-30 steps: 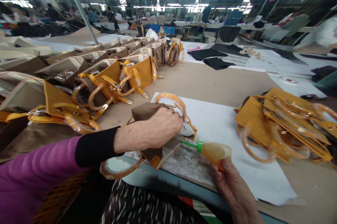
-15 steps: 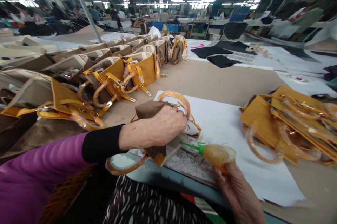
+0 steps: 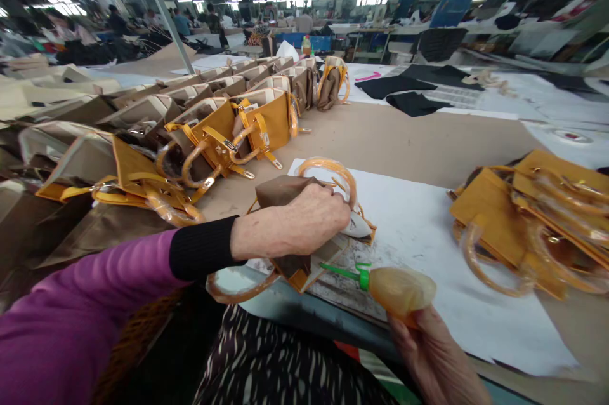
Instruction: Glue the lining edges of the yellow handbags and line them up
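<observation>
In front of me a handbag [image 3: 285,189] with brown lining and mustard edges lies at the table's near edge, its wrapped handles sticking out on both sides. My left hand [image 3: 311,219] is closed on the bag's upper part, fingers curled and partly hidden. A white piece [image 3: 358,226] shows just beyond the knuckles. My right hand [image 3: 428,348] grips a squeeze bottle [image 3: 402,289] of amber liquid, lying nearly level. Its green nozzle [image 3: 340,272] points left, with the tip at the pale edge of the bag.
Rows of open handbags [image 3: 266,119] stand at left. More mustard bags [image 3: 504,208] are piled at right. Under the work lies white paper [image 3: 409,208], stained near the table edge. Black pieces [image 3: 416,100] lie further back, and people are at work in the distance.
The whole view has shifted slightly, so things sit further right. The bottle's nozzle has come closer to the bag's edge. Both hands keep their hold.
</observation>
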`<state>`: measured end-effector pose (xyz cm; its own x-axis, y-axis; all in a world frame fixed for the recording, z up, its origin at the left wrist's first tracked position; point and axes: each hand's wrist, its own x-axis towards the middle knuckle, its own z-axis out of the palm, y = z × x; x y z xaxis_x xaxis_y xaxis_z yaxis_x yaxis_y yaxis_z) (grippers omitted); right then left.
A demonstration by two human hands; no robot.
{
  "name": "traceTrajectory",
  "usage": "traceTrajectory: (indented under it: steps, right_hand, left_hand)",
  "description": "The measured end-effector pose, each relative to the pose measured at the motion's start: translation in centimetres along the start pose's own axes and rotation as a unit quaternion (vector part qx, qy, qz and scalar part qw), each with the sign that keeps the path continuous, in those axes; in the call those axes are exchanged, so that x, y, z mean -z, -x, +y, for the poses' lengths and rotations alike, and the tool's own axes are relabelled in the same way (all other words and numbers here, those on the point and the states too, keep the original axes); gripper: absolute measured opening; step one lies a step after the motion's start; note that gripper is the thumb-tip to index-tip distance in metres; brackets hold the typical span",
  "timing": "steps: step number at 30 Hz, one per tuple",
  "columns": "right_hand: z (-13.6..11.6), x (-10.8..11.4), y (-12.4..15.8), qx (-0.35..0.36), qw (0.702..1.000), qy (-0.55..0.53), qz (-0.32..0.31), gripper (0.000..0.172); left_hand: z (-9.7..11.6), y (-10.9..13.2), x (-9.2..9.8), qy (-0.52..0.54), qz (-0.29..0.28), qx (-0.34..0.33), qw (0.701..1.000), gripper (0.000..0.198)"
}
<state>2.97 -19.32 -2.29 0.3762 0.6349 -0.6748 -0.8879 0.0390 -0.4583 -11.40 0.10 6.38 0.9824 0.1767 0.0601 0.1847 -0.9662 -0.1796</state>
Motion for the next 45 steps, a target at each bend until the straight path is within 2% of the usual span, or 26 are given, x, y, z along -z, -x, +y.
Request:
traceTrajectory:
  steps: [5, 8, 12, 15, 19, 24, 28, 31, 35, 38, 42, 45]
  right_hand:
    - [0.5, 0.4, 0.3, -0.042, 0.999, 0.009, -0.012, 0.062]
    - [0.8, 0.4, 0.7, -0.024, 1.000, 0.007, -0.002, 0.059]
    - [1.1, -0.8, 1.4, 0.007, 1.000, 0.023, 0.018, 0.059]
    - [1.2, -0.8, 1.3, 0.024, 0.998, 0.052, -0.016, 0.055]
    - [1.6, 0.6, 1.3, -0.003, 0.992, 0.096, -0.080, 0.051]
    - [2.3, 1.3, 2.2, -0.030, 0.987, 0.136, -0.085, 0.058]
    - [2.2, 1.2, 2.7, -0.045, 0.986, 0.130, -0.099, 0.053]
    - [1.8, 1.0, 2.8, -0.062, 0.993, 0.080, -0.056, 0.047]
    - [1.5, 0.1, 2.7, -0.069, 0.996, -0.026, 0.048, 0.056]
    - [1.7, -0.7, 2.7, -0.088, 0.991, -0.065, 0.078, 0.060]
    - [1.9, -1.3, 3.1, -0.100, 0.984, -0.097, 0.110, 0.063]
    - [2.2, -1.2, 3.3, -0.102, 0.984, -0.099, 0.112, 0.061]
  left_hand:
    - [-0.1, 0.3, -0.1, 0.003, -0.008, -0.008, 1.000, 0.012]
    - [-0.1, 0.3, -0.2, 0.006, -0.002, -0.007, 1.000, 0.011]
    - [-0.2, 0.2, -0.3, 0.010, 0.010, -0.010, 1.000, 0.009]
    - [-0.2, 0.1, -0.1, 0.011, 0.001, -0.008, 1.000, 0.009]
    - [-0.2, 0.1, -0.5, -0.001, -0.017, -0.003, 1.000, 0.009]
    - [-0.3, 0.2, -1.1, -0.006, -0.008, -0.010, 1.000, 0.012]
    - [-0.3, 0.0, -0.2, 0.002, -0.016, -0.006, 1.000, 0.012]
    - [-0.2, -0.4, 0.3, 0.004, -0.028, 0.009, 1.000, 0.014]
    - [-0.4, -0.4, -0.1, -0.001, -0.025, 0.007, 1.000, 0.009]
    - [-0.5, -0.4, -0.3, -0.009, -0.010, -0.005, 1.000, 0.007]
    - [-0.3, -0.7, 0.3, -0.004, -0.025, 0.004, 1.000, 0.009]
    - [-0.2, -0.9, 0.7, -0.001, -0.036, 0.011, 0.999, 0.013]
